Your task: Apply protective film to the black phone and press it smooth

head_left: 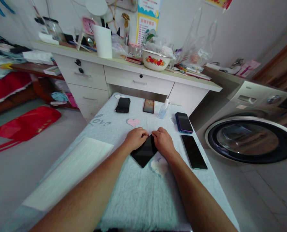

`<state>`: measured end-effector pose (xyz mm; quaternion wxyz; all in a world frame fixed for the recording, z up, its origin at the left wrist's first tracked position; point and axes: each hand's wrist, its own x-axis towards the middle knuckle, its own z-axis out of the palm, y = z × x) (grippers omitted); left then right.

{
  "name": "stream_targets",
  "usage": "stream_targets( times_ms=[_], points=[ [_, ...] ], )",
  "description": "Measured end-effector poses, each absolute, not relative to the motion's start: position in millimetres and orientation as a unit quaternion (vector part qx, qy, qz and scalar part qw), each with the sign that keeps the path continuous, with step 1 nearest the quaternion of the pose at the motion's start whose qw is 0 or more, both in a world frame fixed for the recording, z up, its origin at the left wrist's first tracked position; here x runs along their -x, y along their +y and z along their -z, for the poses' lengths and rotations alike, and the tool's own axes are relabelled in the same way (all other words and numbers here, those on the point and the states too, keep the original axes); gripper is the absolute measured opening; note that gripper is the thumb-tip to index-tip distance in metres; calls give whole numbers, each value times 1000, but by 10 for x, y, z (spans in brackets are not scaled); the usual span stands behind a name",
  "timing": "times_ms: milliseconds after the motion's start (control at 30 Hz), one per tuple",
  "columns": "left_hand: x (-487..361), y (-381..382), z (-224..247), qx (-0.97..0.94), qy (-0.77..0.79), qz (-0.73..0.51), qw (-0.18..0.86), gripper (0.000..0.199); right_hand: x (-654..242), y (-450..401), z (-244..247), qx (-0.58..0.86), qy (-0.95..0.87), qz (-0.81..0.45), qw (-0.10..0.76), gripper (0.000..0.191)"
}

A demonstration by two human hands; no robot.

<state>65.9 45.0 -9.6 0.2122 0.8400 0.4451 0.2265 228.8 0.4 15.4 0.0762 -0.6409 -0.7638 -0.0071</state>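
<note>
A black glossy tablet (144,152) lies turned cornerwise on the cloth-covered table, its screen up. My left hand (136,138) has its fingers closed in a pinch at the tablet's far corner. Just across from it, my right hand (163,140) pinches the same corner, thumb and fingers together. Anything thin between the fingertips is too small to make out. Right of my right hand lies a black phone (194,152). Behind that, a stack of phones (184,122) rests near the table's right edge.
At the table's far end are a dark phone (123,105), a brownish phone (148,106) and a clear spray bottle (163,109). A white sheet (71,172) lies at left. Beyond stands a cluttered desk (124,66); a washing machine (251,135) is at right.
</note>
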Motion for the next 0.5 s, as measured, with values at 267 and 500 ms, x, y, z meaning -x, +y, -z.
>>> stream_targets(
  times_ms=[267,500],
  points=[
    [-654,453,106,-839,444,-232,215,20,-2322,-13,-170,649,-756,13,83,31],
    [-649,448,95,-838,445,-228,220,21,-2322,-23,-149,659,-747,14,91,31]
  ],
)
